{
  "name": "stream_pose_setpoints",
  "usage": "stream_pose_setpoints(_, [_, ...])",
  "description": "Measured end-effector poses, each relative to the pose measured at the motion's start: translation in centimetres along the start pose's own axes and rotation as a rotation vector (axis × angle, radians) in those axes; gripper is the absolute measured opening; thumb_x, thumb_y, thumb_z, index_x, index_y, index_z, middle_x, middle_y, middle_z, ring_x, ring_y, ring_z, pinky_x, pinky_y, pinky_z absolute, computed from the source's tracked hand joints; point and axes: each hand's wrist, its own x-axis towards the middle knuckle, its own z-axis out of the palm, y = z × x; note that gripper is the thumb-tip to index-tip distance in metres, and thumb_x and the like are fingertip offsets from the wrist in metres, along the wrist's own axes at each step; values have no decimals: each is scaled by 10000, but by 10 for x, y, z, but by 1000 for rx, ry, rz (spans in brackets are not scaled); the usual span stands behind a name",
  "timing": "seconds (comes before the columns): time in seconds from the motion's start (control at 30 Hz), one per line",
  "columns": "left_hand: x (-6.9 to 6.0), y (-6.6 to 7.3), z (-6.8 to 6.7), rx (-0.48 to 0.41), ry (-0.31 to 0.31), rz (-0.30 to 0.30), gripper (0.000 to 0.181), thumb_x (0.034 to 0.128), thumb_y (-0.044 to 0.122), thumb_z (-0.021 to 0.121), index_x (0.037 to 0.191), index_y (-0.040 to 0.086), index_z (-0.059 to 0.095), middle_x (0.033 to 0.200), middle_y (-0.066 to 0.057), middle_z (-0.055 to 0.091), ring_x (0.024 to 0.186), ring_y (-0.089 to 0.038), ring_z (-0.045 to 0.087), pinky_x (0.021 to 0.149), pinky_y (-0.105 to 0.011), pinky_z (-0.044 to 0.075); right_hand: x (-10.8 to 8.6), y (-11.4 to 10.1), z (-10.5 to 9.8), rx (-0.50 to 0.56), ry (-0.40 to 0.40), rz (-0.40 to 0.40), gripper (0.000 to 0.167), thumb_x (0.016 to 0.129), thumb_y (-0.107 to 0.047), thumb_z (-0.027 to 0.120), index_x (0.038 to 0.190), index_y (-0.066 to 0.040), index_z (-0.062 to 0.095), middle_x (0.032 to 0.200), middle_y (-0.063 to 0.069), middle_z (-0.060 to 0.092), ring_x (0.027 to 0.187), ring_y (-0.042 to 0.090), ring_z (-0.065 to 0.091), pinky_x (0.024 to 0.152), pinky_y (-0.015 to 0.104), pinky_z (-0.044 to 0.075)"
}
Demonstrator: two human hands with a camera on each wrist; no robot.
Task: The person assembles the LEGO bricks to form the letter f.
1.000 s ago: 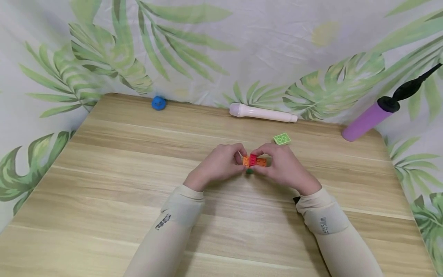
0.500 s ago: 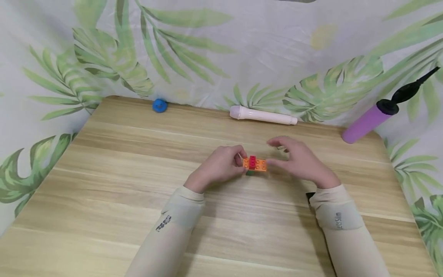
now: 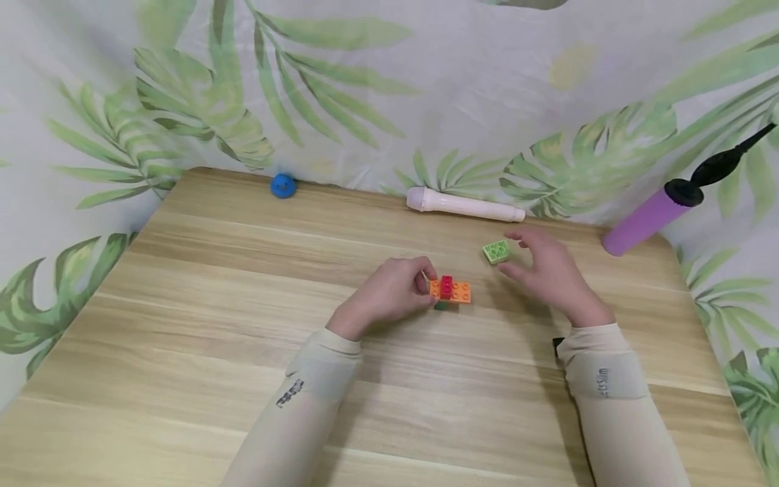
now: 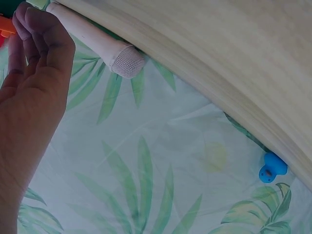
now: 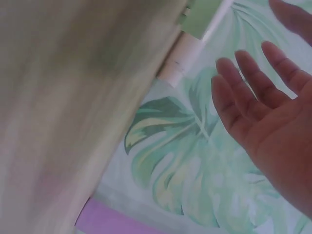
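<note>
In the head view my left hand (image 3: 395, 291) pinches the left end of an orange building brick (image 3: 460, 292). A red brick (image 3: 447, 287) sits across the top of it, and a bit of a green brick (image 3: 441, 306) shows underneath. My right hand (image 3: 550, 274) holds nothing; its thumb and fingers are spread just right of a light green brick (image 3: 496, 251), apart from it. The right wrist view shows the fingers loosely extended near the light green brick (image 5: 202, 18). Only an orange edge (image 4: 7, 25) of the held bricks shows in the left wrist view.
A pale pink microphone (image 3: 465, 204) lies along the table's back edge. A small blue duck-like toy (image 3: 283, 185) stands at the back left, and a purple hand pump (image 3: 645, 220) with a black top at the back right. A leaf-patterned cloth (image 3: 341, 88) hangs behind the table.
My right hand has let go of the brick stack and moved right, to beside the light green brick. The left hand keeps its grip on the stack, nearly unmoved.
</note>
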Motion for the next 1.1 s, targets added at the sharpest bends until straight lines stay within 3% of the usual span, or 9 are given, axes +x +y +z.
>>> stream_pose_setpoints(0.23, [-1, 1, 1, -11, -23, -16, 277, 951, 176, 804, 1189, 126, 672, 958, -1, 700, 865, -168, 638, 818, -324, 534, -1, 1, 16, -210, -89, -41, 642, 1028, -113, 649, 1616, -51, 398, 1681, 288, 318, 1516, 529, 351, 1204, 678, 316])
stream_pose_setpoints(0.37, [-1, 1, 2, -10, -22, -17, 278, 949, 174, 807, 1187, 126, 672, 956, 1, 699, 858, -166, 637, 812, -320, 532, -3, -2, 23, -287, -137, -50, 557, 1035, -90, 613, 1572, -44, 473, 1614, 282, 430, 1450, 522, 452, 1150, 677, 393])
stream_pose_setpoints(0.57, [-2, 1, 1, -4, -1, -6, 276, 945, 169, 808, 1181, 124, 673, 949, 2, 703, 857, -161, 639, 819, -327, 534, 0, -9, 23, -316, -123, -31, 480, 983, -137, 734, 1432, -16, 617, 1322, 222, 635, 1212, 431, 641, 1003, 624, 513])
stream_pose_setpoints(0.7, [-3, 1, 0, -4, 6, -5, 269, 942, 167, 811, 1171, 127, 675, 948, 0, 709, 861, -161, 644, 829, -332, 536, 1, -11, 16, -122, -84, -17, 444, 946, -179, 787, 1345, -21, 674, 1207, 170, 690, 1090, 361, 669, 938, 549, 545])
stream_pose_setpoints(0.87, [-2, 0, 0, -9, 8, 6, 267, 939, 162, 812, 1165, 120, 676, 943, -5, 708, 856, -162, 641, 826, -334, 534, -4, -20, 7, 160, 64, -3, 404, 924, -203, 826, 1264, -55, 668, 1145, 107, 730, 990, 255, 685, 891, 426, 544])
stream_pose_setpoints(1.1, [-2, 1, 0, -6, 14, 18, 269, 936, 158, 813, 1164, 113, 676, 936, 1, 704, 853, -160, 641, 830, -338, 534, -10, -33, 1, 471, 105, -44, 504, 933, -40, 784, 1362, -37, 518, 1161, 113, 665, 987, 79, 720, 882, 198, 576])
